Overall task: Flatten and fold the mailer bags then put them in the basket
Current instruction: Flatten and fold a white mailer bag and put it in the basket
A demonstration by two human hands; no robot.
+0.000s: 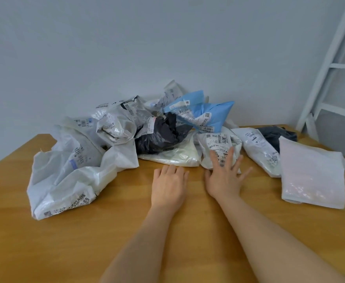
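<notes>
Head view: wooden worktop (167, 242) against a pale wall, bearing a heap of crumpled mailer bags (126, 135). Items: large white bag (69, 180) at left; black bag (161, 135) mid-heap; blue bags (204, 113) at the back; small white labelled bag (218, 148) at centre right; flattened white bag (312, 176) at far right, apart from the heap. Left hand (168, 185), grip wide, fingers relaxed, lies on the worktop just before a cream bag (177, 158), fingertips at its near edge. Right hand (224, 178), grip wide, fingers spread, over the near end of the small white labelled bag; contact uncertain. White ladder frame (330, 64) at upper right.
</notes>
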